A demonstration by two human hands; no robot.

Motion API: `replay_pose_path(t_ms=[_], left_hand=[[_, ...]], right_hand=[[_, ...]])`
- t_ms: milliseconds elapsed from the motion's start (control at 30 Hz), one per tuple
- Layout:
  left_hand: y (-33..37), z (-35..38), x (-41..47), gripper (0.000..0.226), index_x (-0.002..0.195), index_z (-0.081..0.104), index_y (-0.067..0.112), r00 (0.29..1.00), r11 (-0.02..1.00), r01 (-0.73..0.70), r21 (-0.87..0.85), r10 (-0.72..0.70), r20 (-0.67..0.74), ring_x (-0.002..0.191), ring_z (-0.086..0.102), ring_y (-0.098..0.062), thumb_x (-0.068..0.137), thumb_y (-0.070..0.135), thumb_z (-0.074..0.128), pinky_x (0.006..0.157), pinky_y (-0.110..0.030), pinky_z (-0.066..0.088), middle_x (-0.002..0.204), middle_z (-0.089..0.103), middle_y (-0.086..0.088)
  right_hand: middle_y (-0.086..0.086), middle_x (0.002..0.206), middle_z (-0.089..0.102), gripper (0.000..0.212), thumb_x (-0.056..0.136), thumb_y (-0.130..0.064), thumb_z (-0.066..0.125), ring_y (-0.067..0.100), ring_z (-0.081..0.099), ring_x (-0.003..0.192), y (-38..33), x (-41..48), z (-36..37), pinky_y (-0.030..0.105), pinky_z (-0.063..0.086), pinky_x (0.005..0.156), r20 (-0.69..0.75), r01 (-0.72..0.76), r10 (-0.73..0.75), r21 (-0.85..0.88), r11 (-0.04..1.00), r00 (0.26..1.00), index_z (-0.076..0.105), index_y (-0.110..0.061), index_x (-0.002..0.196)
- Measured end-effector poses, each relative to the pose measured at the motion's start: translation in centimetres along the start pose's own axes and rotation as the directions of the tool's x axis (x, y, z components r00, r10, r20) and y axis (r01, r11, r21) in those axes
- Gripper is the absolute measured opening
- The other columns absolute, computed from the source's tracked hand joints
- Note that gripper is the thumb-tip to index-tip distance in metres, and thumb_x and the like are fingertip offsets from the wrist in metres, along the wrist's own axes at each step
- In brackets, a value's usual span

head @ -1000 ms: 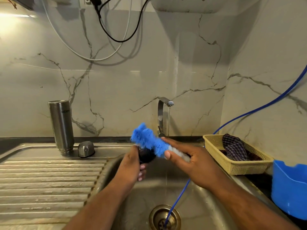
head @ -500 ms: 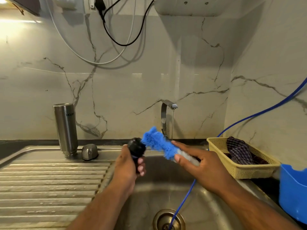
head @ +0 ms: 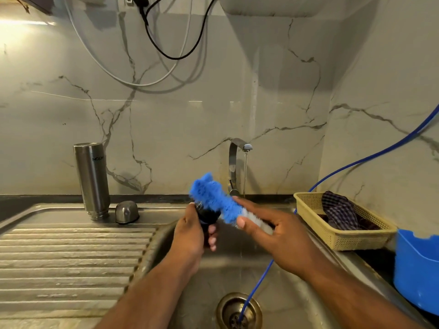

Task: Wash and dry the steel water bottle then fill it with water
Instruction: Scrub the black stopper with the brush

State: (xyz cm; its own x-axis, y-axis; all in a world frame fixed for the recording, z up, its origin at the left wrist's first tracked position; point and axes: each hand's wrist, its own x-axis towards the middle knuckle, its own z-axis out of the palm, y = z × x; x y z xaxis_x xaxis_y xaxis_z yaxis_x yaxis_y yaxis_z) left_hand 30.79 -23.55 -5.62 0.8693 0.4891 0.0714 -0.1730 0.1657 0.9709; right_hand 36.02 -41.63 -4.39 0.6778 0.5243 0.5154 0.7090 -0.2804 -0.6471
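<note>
Shows as two bare forearms, the left forearm (head: 152, 288) and the right forearm (head: 356, 295), uncovered right up to the near edge of the view. Ends in a bare left hand (head: 190, 233) and a bare right hand (head: 285, 243). Wears short, evenly trimmed nails, plainest on the right thumb (head: 241, 224) and the left fingertips (head: 213, 241).

Blue brush (head: 213, 198), steel-grey bottle (head: 92, 179), checked cloth (head: 339, 212)
</note>
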Motion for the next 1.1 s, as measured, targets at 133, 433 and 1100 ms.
replay_pose_path(t_ms=[133,433,1100], left_hand=[[0.2,-0.7,0.4,0.051,0.106,0.061,0.009,0.998,0.998,0.032,-0.050,-0.034,-0.048,0.041,0.037,-0.013,0.110,0.039,0.020,0.041,-0.025,0.034,0.051,0.043,-0.001],[0.0,-1.1,0.7,0.051,0.108,0.060,0.007,0.996,0.994,0.057,-0.096,-0.063,-0.057,0.042,0.034,-0.014,0.110,0.039,0.019,0.041,-0.024,0.032,0.051,0.041,-0.001],[0.7,-0.4,0.0,0.046,0.091,0.058,0.018,0.977,0.965,0.183,-0.189,-0.199,-0.071,0.039,0.028,-0.006,0.107,0.052,0.032,0.035,-0.020,0.022,0.051,0.041,0.006]], right_hand=[[-0.036,0.123,0.064,0.042,0.090,-0.064,0.060,-0.015,0.058,0.112,0.9,0.2,-0.1,0.023,0.053,0.095,-0.016,-0.019,0.018,-0.051,0.999,1.000,0.055,-0.061,0.132],[-0.030,0.121,0.067,0.045,0.089,-0.067,0.057,-0.011,0.061,0.108,1.3,0.2,0.3,0.020,0.053,0.086,0.003,0.009,-0.009,-0.100,0.995,1.000,0.050,-0.065,0.134],[-0.017,0.089,0.054,0.055,0.091,-0.067,0.047,0.003,0.051,0.076,1.2,0.1,1.5,0.016,0.041,0.058,-0.033,0.236,-0.288,-0.491,0.839,0.957,0.023,-0.075,0.140]])
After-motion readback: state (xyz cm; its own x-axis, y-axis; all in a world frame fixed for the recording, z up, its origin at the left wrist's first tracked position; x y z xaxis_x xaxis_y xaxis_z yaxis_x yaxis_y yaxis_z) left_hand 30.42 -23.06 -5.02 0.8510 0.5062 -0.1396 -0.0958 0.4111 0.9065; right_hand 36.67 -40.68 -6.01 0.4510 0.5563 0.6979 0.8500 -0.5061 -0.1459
